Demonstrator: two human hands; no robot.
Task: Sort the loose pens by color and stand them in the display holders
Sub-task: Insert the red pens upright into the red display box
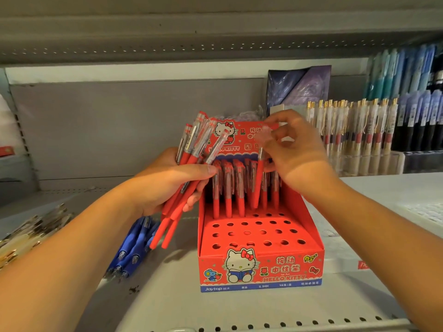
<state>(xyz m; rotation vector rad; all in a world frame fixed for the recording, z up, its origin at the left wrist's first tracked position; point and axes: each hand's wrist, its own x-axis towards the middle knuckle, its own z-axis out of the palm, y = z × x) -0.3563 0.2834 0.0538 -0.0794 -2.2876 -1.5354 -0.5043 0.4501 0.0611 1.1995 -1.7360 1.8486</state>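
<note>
A red cardboard display holder (261, 262) with rows of round holes stands on the shelf in front of me. Several red pens (229, 188) stand upright in its back rows. My left hand (167, 183) grips a bundle of red pens (189, 168), tips pointing down to the left of the holder. My right hand (294, 154) pinches the clear cap end of a single red pen (258, 185), whose tip sits low among the back holes. Loose blue pens (134, 248) lie on the shelf under my left forearm.
Clear pens with gold clips (354, 125) stand in a holder at the right, with blue and dark pens (417, 97) behind them. More gold-clipped pens (28, 233) lie loose at the far left. A purple box (299, 85) stands behind the red holder.
</note>
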